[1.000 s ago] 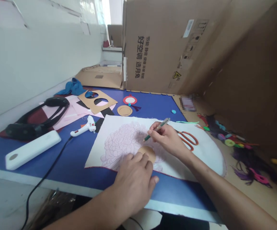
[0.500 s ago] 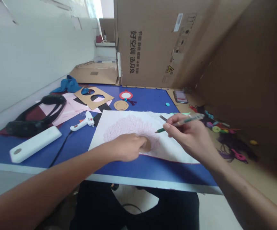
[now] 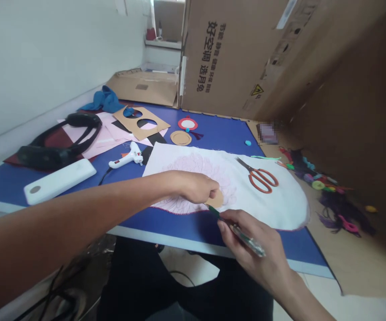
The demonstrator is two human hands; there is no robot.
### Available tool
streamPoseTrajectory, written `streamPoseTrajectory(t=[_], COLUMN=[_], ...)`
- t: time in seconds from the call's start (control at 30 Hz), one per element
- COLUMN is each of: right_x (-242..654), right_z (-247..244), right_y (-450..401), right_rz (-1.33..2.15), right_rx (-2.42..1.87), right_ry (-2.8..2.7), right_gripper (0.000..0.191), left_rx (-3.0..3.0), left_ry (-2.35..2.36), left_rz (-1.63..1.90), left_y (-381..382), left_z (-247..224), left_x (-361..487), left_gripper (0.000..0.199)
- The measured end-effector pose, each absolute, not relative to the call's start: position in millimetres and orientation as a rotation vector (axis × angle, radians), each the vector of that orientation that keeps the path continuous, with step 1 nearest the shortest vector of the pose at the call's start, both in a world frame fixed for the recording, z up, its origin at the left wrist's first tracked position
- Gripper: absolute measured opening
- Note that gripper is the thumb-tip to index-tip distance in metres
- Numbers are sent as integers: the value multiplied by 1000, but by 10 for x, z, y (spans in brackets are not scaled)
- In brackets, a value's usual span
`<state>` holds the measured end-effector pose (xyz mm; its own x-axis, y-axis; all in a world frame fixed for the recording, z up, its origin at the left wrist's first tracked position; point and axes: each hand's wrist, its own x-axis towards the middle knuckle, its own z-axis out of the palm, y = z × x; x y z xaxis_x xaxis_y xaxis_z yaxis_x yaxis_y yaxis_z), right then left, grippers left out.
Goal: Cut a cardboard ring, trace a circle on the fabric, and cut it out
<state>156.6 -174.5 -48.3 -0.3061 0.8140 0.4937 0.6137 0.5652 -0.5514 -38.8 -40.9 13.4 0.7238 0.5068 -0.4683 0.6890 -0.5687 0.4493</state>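
Note:
My left hand [image 3: 201, 189], fingers curled, presses a small round cardboard disc [image 3: 217, 199] flat against a white cloth [image 3: 285, 200]; part of the disc is hidden under the fingers. A green-tipped pen with a clear barrel [image 3: 249, 243] is gripped in my right hand [image 3: 260, 245]. Its tip meets the lower left edge of the disc, near my left fingertips. Around the disc, the cloth bears a pale pink petal-like pattern [image 3: 196, 162]. Orange-handled scissors [image 3: 261, 179] lie on the cloth to the right, blades pointing up and left.
On the blue table [image 3: 226, 133] lie a white glue gun [image 3: 128, 156], a white oblong device [image 3: 61, 180], a black headset-like band [image 3: 62, 145], a cardboard sheet with round holes [image 3: 154, 127] and a red-rimmed round ornament [image 3: 188, 123]. Beads and threads [image 3: 330, 187] lie right. A large carton [image 3: 233, 58] stands behind.
My right hand has come down and left, bringing the pen tip to the disc's edge and uncovering the scissors. My left hand still presses the disc. The view has shifted.

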Motion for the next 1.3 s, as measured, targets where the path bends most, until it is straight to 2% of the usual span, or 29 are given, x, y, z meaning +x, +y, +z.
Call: streamPoseTrajectory(t=[0.37, 0.73, 1.3], right_x=[1434, 1428, 1453], right_z=[-613, -626, -588], right_y=[-1525, -1487, -1483], right_rz=[338, 289, 340], right_rx=[-1119, -1169, -1188], right_ry=[-2107, -2107, -2124], right_gripper=[10, 6, 6], left_rx=[2288, 2331, 2330], left_ry=[715, 729, 777], left_rz=[-353, -350, -305], left_y=[-408, -446, -455], left_z=[209, 255, 241], left_x=[-372, -374, -358], left_gripper=[33, 34, 22])
